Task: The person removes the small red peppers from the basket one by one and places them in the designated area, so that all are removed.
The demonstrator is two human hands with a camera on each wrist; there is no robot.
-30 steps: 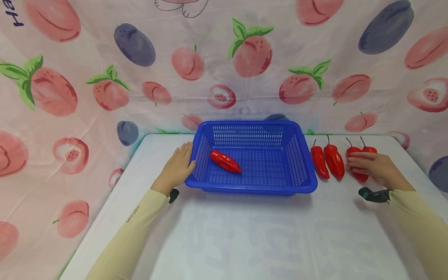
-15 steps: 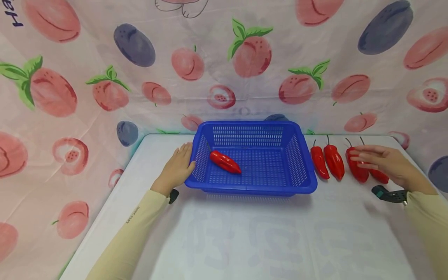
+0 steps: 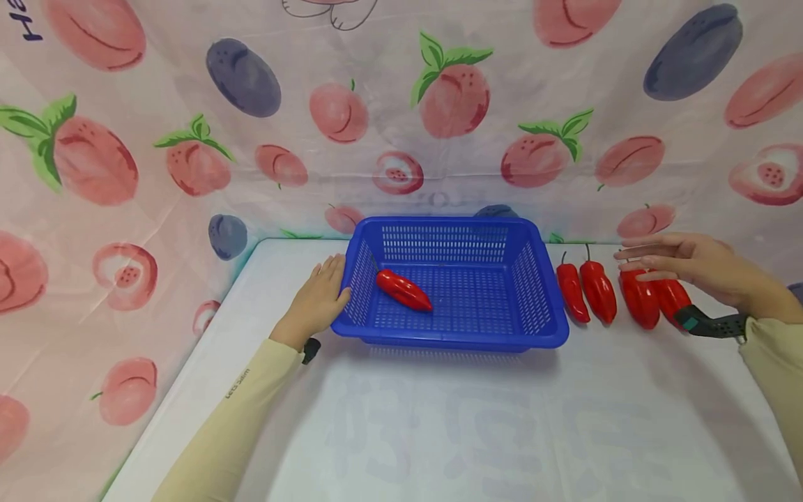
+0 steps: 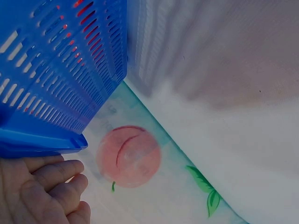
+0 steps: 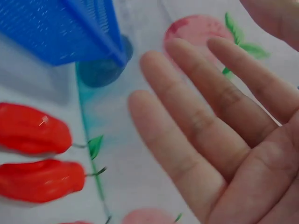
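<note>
My left hand (image 3: 316,300) rests against the left side of a blue perforated basket (image 3: 450,340), fingers extended. The left wrist view shows those fingers (image 4: 56,175) just under the basket's rim. A glossy red chili pepper (image 3: 404,290) lies inside, toward the left. On the right, my right hand (image 3: 705,268) hovers with spread fingers and holds nothing. Below it lie a red pepper (image 3: 641,303) and the rightmost pepper (image 3: 671,296), their tops partly hidden by the hand. Nearer the basket are a slim pepper (image 3: 572,293) and a wider pepper (image 3: 599,291).
Everything stands on a white-covered table (image 3: 439,425). A fruit-printed cloth (image 3: 351,167) hangs behind and at the left. A dark wrist mount (image 3: 712,325) projects from under the right wrist.
My right hand has lifted off the two right-hand peppers and moved rightward and up, with its fingers spread. The left hand and basket have stayed in place.
</note>
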